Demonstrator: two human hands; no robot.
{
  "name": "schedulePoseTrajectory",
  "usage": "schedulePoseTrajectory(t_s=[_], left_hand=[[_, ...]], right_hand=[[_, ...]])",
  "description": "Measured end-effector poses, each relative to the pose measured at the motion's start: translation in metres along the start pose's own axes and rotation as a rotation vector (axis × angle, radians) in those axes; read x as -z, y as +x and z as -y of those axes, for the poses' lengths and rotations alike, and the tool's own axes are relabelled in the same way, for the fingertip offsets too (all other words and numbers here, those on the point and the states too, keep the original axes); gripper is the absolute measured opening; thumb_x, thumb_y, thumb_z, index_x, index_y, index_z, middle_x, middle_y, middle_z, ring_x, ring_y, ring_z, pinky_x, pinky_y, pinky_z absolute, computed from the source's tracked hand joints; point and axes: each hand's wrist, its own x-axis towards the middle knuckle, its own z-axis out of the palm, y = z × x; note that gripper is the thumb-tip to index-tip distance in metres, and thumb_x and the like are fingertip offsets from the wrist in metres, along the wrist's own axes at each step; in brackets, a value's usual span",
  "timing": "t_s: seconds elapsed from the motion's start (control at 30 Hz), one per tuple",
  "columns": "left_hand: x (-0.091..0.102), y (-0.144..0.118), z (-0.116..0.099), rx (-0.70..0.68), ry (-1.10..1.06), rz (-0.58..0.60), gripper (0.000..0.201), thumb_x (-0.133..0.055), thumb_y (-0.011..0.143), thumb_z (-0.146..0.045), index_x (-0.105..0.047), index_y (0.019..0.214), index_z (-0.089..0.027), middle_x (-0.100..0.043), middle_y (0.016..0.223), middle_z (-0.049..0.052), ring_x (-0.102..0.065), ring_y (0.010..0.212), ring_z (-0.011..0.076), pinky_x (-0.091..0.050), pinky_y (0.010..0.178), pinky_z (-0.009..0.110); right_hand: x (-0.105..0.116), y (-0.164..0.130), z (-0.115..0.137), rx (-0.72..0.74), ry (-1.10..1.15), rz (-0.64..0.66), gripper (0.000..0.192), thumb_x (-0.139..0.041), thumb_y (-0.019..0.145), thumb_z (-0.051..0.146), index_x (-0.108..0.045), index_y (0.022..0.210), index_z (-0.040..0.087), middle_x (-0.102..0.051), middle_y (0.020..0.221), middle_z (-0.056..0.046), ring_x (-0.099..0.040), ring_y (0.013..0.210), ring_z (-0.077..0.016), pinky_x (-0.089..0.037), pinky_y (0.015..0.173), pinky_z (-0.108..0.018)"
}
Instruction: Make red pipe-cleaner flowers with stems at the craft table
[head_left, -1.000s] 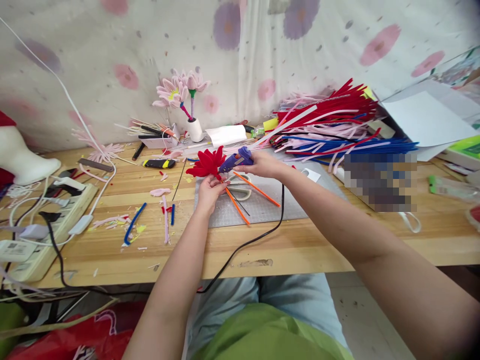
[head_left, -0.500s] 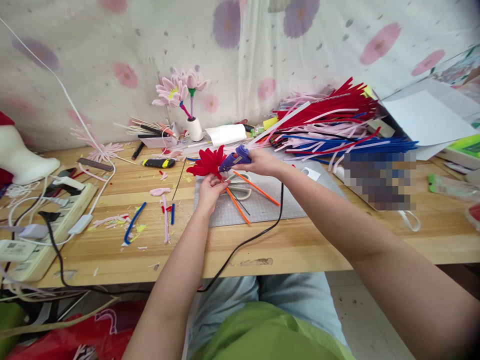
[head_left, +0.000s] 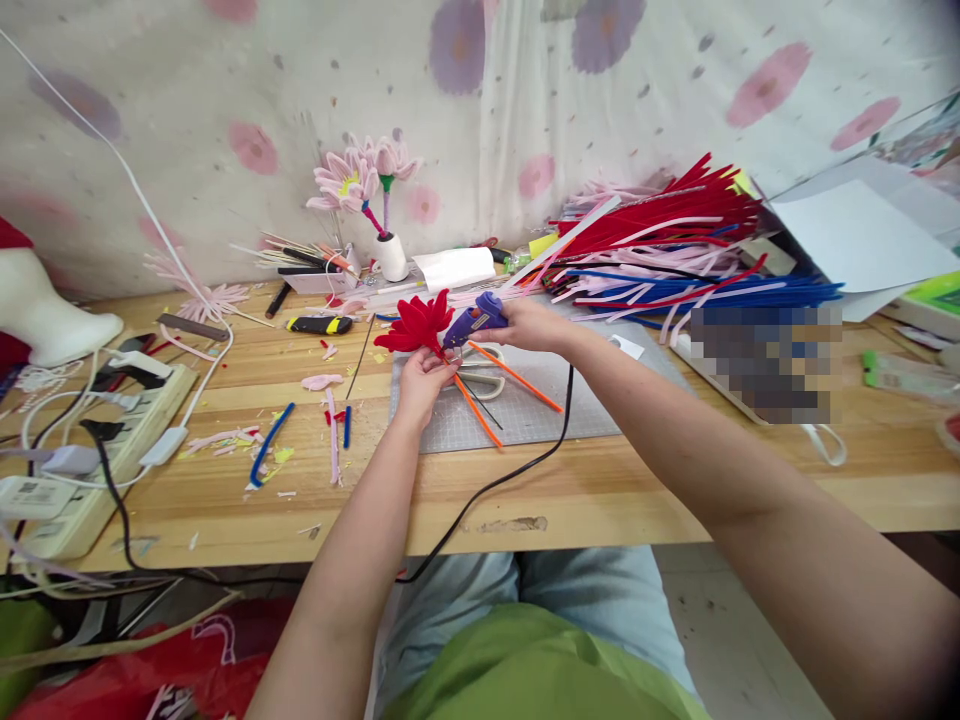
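On far left of the wooden table (head_left: 615,490) lies 1 white power strip (head_left: 82,450) w/ several plugs and cables. Next, scraps and 1 bent blue pipe cleaner (head_left: 266,447), then 1 black-yellow utility knife (head_left: 319,325). At the back, 2 pink flowers (head_left: 364,178) stand in a white holder. In the middle, above the grey cutting mat (head_left: 525,405), the left hand (head_left: 421,380) pinches the red flower (head_left: 415,322) from below, fingers closed on its stem. Nozzle of 1 purple glue gun (head_left: 474,318) touches the flower base; the right hand (head_left: 534,325) is wrapped tight around its handle, black cord (head_left: 517,465) hanging over table edge. 2 orange pipe cleaners (head_left: 495,385) lie on the mat. At right, a big pile of red, blue, pink pipe cleaners (head_left: 675,250), too many to count.
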Motion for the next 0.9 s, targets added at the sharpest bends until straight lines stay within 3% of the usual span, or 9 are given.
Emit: schedulePoseTrajectory(t_s=[0.37,0.63,0.9], left_hand=[[0.001,0.001,0.002,-0.011,0.01,-0.002,0.044,-0.073,0.049,-0.012,-0.054,0.089,-0.015,-0.065,0.083,0.004,-0.065,0.077,0.0184,-0.049,0.066,0.029],[0.001,0.0,0.0,-0.001,0.018,-0.008,0.045,-0.073,0.047,-0.012,-0.054,0.087,-0.015,-0.065,0.081,0.003,-0.064,0.077,0.0171,-0.049,0.068,0.029],[0.001,0.0,0.0,-0.001,0.02,-0.017,0.043,-0.072,0.05,-0.01,-0.052,0.087,-0.015,-0.066,0.086,0.005,-0.065,0.077,0.0171,-0.05,0.07,0.03]], right_hand=[[-0.003,0.004,0.002,-0.003,0.005,-0.038,0.046,-0.055,0.075,0.052,-0.066,0.097,0.013,-0.065,0.081,-0.005,-0.056,0.076,-0.0148,-0.04,0.069,-0.024],[0.002,0.002,-0.001,0.014,0.018,0.02,0.047,-0.056,0.074,0.053,-0.064,0.102,0.015,-0.065,0.085,-0.004,-0.056,0.076,-0.0139,-0.039,0.068,-0.023],[0.009,-0.008,-0.006,-0.096,0.199,0.023,0.044,-0.059,0.07,0.055,-0.063,0.081,0.013,-0.057,0.06,-0.001,-0.045,0.05,-0.0068,-0.035,0.049,-0.021]])
